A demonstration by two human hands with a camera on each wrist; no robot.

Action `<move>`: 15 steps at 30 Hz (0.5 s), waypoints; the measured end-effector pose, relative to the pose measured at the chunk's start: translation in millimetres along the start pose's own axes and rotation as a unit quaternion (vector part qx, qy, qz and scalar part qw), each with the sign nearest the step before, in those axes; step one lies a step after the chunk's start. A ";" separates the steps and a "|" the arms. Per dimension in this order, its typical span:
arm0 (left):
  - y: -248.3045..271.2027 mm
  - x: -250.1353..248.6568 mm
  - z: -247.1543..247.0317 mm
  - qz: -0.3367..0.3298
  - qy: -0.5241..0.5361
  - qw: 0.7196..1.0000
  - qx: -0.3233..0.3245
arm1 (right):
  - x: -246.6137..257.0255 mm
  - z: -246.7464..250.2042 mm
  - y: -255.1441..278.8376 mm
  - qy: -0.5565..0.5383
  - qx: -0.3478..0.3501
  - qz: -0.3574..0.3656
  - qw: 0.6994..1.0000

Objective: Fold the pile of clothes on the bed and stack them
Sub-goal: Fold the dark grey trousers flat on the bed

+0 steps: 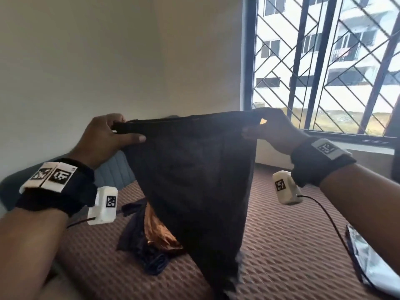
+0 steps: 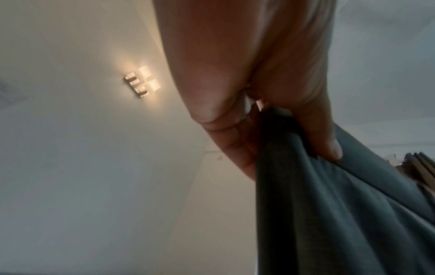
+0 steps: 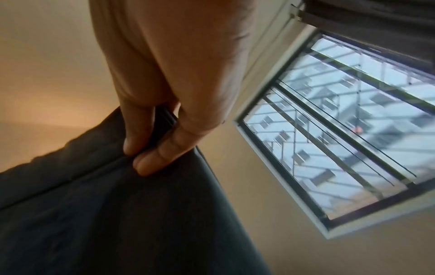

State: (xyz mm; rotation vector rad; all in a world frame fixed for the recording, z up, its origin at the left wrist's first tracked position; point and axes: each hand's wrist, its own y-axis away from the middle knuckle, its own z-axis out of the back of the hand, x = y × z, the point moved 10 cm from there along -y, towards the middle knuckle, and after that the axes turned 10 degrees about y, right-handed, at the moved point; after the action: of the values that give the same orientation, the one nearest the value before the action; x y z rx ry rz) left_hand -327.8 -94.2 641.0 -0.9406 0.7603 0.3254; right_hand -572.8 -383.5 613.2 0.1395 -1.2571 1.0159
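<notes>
While dark garment (image 1: 194,169) hangs between hands above bed (image 1: 281,234), left hand (image 1: 104,137) and right hand (image 1: 272,131) each pinch top edge corner. Advise: keep edge taut, level; lower flat beside remaining pile (image 1: 149,241) under left hand.

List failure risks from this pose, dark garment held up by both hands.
1. Each hand, left hand and right hand, only pinches the top edge of the garment; a slip on either grip could drop that corner.
2. The hem hangs down to the bed beside the unfolded pile; lowering it here may snag or cover the pile.
3. The right wrist cable trails near the cloth and could catch.
</notes>
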 end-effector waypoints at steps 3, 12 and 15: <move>17.7 -13.7 3.4 -0.013 0.024 1.000 0.013 | -4.4 -3.1 12.2 0.055 0.007 -0.035 0.998; 87.0 -25.3 -25.7 0.005 0.099 0.993 0.057 | -56.4 -21.1 89.0 -0.072 0.115 -0.162 0.977; 116.9 -25.1 -52.5 0.040 0.087 0.989 0.112 | -75.7 -3.4 114.5 -0.073 0.094 -0.160 0.980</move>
State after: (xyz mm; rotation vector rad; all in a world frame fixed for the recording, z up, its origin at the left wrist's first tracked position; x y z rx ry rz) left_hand -434.0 -69.4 569.3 -0.7344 0.9746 0.2236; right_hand -646.6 -357.1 500.5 0.5541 -1.2204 0.8543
